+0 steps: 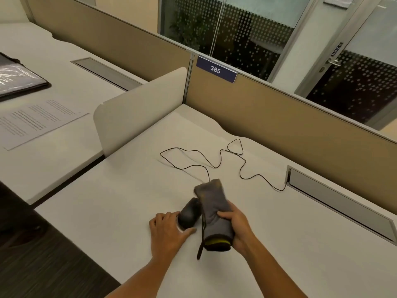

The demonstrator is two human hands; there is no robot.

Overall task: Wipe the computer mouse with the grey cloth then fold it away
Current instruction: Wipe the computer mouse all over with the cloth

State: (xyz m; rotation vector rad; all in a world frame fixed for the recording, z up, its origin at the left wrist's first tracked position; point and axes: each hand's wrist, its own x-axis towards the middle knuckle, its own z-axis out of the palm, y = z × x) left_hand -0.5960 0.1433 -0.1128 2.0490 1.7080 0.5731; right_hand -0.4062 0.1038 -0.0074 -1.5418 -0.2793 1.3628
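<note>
On the near part of a pale desk [279,244], a person works with both hands. The left hand [166,233] lies flat beside a dark mouse [190,214], fingers spread around its near-left side and the thumb pressed against its near end, steadying it on the surface. The right hand [238,226] grips a rolled or folded grey cloth [212,205], fingers wrapped over its middle. The cloth stands tilted, its far end raised above the desk and its near end showing a yellow edge inside the fold; a dark strap or loop dangles from that end. The cloth's left side touches the right side of the mouse.

A thin black cable [223,157] runs away from the mouse toward the far side, looping across the desk and ending at a grey cable slot [335,194] on the right. Behind the desk stands a tan partition [279,117] carrying a blue label [216,69] that reads 385. A low white divider [137,108] separates this desk from the one on the left, where a printed sheet [36,122] and a dark folder [19,79] lie. Glass walls with a dotted pattern fill the far background.
</note>
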